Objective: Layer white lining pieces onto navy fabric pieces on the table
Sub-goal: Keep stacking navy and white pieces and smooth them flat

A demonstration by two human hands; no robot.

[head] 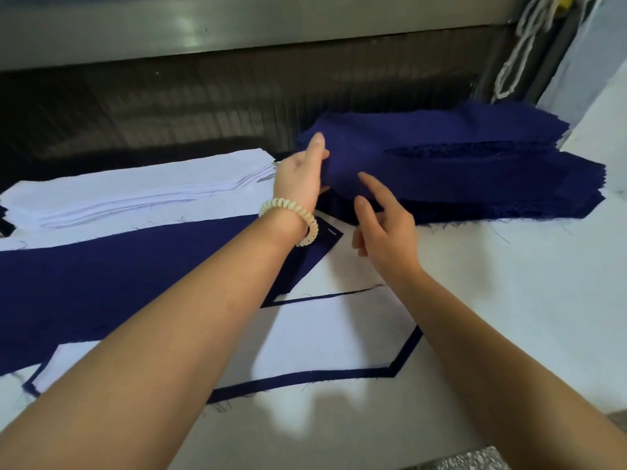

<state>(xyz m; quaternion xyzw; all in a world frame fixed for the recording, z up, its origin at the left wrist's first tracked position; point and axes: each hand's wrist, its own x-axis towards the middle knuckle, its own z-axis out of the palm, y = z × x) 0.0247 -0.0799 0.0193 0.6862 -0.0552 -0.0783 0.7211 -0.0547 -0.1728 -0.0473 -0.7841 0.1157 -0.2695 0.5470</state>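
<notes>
A thick stack of navy fabric pieces (458,167) lies at the right back of the table. My left hand (300,178), a beaded bracelet on its wrist, grips the left end of the top navy piece and lifts it. My right hand (386,225) hovers just in front of the stack, fingers loosely spread, holding nothing. A stack of white lining pieces (135,188) sits at the left back. One navy piece (101,276) lies flat at the left. Nearer me, a white lining piece (325,337) lies on a navy piece whose edge shows as a border.
The white table surface (509,300) stretches to the right and front. A dark machine opening with a metal top (169,96) runs along the back. White cords (519,45) hang at the back right. A speckled floor shows at the bottom right.
</notes>
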